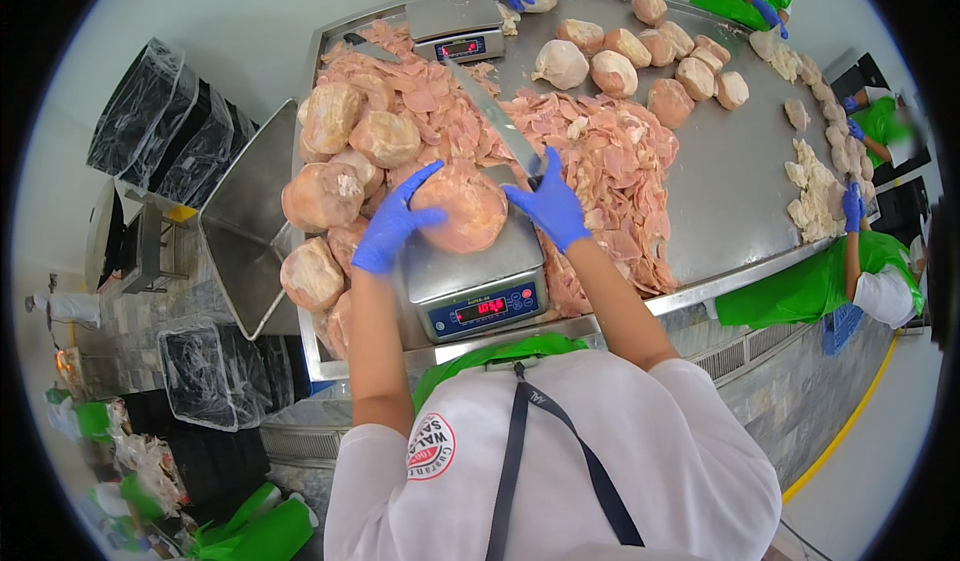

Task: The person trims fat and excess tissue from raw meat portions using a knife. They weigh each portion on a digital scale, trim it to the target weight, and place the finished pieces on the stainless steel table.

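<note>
Two blue-gloved hands cup a round of meat at a scale on a metal desk.
The left hand [392, 227] spreads its fingers round the left side of the round of meat [462, 208], thumb on top; the right hand [553, 206] has its fingers closed on the handle of a knife [492, 111] while meeting the right side. Whether the meat rests on the scale [474, 279] or just above it, I cannot tell. Large meat pieces [332, 193] heap to the left, thin slices [622, 186] to the right on the desk [722, 206].

Two scales [475, 283], two knives [490, 115], one steel table [725, 181], one steel tub [242, 231]
</note>
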The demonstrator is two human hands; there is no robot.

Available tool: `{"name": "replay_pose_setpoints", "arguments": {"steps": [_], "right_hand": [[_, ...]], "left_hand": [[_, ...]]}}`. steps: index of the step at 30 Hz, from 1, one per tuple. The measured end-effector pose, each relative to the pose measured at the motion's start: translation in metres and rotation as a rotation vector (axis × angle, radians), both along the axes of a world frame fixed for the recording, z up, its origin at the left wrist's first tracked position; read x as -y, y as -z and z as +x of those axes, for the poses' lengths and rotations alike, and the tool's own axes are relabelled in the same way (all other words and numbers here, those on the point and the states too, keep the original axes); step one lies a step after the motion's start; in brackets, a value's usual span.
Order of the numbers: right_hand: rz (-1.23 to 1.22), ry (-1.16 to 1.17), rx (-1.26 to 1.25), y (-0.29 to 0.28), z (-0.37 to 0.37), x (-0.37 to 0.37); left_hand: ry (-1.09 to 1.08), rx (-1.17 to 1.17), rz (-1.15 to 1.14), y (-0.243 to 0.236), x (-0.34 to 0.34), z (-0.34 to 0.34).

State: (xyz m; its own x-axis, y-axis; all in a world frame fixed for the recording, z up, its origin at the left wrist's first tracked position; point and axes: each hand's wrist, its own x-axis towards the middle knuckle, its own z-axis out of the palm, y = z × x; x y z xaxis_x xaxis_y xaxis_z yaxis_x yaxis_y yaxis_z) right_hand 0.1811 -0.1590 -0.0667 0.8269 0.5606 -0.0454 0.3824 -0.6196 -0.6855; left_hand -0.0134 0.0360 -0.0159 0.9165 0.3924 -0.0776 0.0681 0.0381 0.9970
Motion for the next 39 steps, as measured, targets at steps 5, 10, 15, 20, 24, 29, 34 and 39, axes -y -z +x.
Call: {"name": "replay_pose_setpoints", "arguments": {"steps": [5, 10, 15, 20, 24, 29, 34, 39], "right_hand": [[-0.158, 0.063, 0.065, 0.01, 0.037, -0.016], [0.098, 0.101, 0.131, 0.018, 0.055, -0.006], [0.543, -0.147, -0.406, -0.018, 0.009, -0.017], [0.454, -0.26, -0.399, -0.04, -0.023, -0.003], [0.482, -0.333, -0.467, -0.046, -0.031, 0.022], [0.214, -0.27, -0.199, -0.019, -0.021, 0.056], [0.182, -0.278, -0.115, -0.012, -0.024, 0.076], [0.112, -0.265, -0.064, -0.026, -0.028, 0.084]], "left_hand": [[-0.245, 0.079, 0.043, 0.012, -0.018, -0.022], [-0.431, 0.036, 0.026, 0.048, -0.011, -0.046], [-0.398, -0.005, -0.173, 0.035, 0.036, -0.026], [-0.413, -0.027, 0.112, 0.032, 0.035, -0.007], [-0.373, -0.019, 0.276, 0.044, 0.013, -0.004], [-0.406, -0.188, 0.479, -0.006, 0.033, 0.003], [-0.202, -0.344, 0.893, -0.021, 0.06, 0.018], [-0.064, -0.279, 1.016, -0.018, 0.048, 0.019]]}}
